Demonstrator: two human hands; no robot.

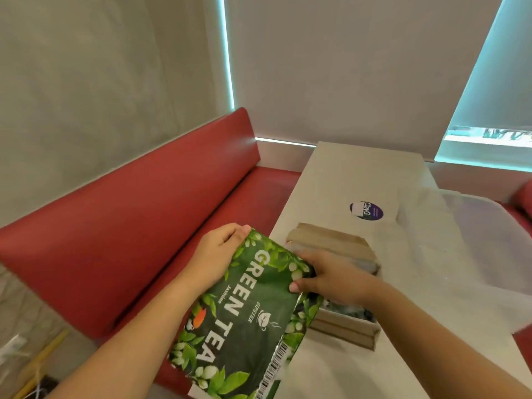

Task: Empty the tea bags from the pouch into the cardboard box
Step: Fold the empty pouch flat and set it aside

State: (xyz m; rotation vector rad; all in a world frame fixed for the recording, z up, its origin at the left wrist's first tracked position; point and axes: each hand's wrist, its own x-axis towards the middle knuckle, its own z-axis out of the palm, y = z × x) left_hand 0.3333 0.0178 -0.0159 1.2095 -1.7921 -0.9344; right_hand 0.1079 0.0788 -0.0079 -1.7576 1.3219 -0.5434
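View: one wide-angle head camera.
Facing: forward and down, across the table [345,174] toward the blinds [359,67].
Nearness: close; left hand [218,254] and right hand [334,279] sit low centre.

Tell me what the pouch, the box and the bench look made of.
The pouch looks like printed plastic or foil laminate: it is glossy and creased, with a silvery edge. The box looks like plain brown cardboard, matt, with stiff folded flaps. The bench seems upholstered in red vinyl or leather. It is smooth with a soft sheen, but I cannot tell which.
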